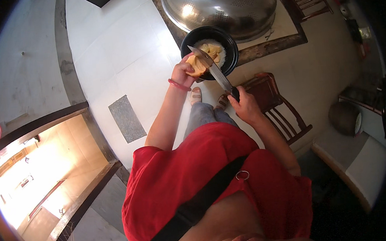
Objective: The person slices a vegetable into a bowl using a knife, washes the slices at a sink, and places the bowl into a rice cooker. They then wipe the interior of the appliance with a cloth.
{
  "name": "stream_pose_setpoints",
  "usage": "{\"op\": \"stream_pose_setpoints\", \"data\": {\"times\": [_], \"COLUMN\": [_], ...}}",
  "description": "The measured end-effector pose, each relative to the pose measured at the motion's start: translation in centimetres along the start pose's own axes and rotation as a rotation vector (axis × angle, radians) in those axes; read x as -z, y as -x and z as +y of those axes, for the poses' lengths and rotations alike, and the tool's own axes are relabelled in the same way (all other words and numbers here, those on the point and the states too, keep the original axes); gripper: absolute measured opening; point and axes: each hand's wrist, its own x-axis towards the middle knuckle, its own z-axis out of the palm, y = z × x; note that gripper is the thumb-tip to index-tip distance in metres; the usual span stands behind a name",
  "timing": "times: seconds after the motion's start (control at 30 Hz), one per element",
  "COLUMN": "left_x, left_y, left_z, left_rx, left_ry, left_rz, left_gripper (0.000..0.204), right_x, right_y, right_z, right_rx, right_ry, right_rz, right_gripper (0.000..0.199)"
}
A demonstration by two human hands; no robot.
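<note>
My left hand (183, 74), with a pink bangle at its wrist, is closed around a peeled yellow-orange piece of sweet potato (194, 67) at the left rim of a black round pot (230, 42). In my right hand (245, 103) is a kitchen knife (219, 75), gripped by its black handle. Its long blade slants up and left across the sweet potato and over the pot, the tip beyond the piece. Inside the pot, yellow cut chunks (213, 51) lie on white grains that look like rice. The blade hides part of the chunks and of the held piece.
A large perforated metal cover (222, 10) rests on the table (263, 51) just behind the pot. To the right stands a brown wooden chair (265, 92); another chair (311, 3) is farther back. A grey mat (126, 118) lies on the pale floor at the left.
</note>
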Motion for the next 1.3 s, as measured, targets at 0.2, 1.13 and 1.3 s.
{"op": "stream_pose_setpoints", "data": {"times": [0.2, 1.13, 1.3], "left_x": [-2.5, -3.0, -3.9], "left_y": [1.1, 0.0, 0.8], "left_z": [1.5, 1.4, 1.5], "left_rx": [0.014, -0.072, -0.175], "left_ry": [-0.303, -0.202, -0.267], "left_rz": [0.143, 0.042, 0.239], "left_gripper": [0.061, 0.060, 0.056], "right_x": [1.0, 0.6, -0.5], "right_y": [-0.2, -0.4, -1.2], "right_z": [-1.2, -0.9, -1.7], "right_rx": [0.026, -0.030, -0.043], "right_ry": [0.158, 0.001, 0.189], "right_rz": [-0.088, -0.021, -0.073], "right_gripper": [0.028, 0.031, 0.027]}}
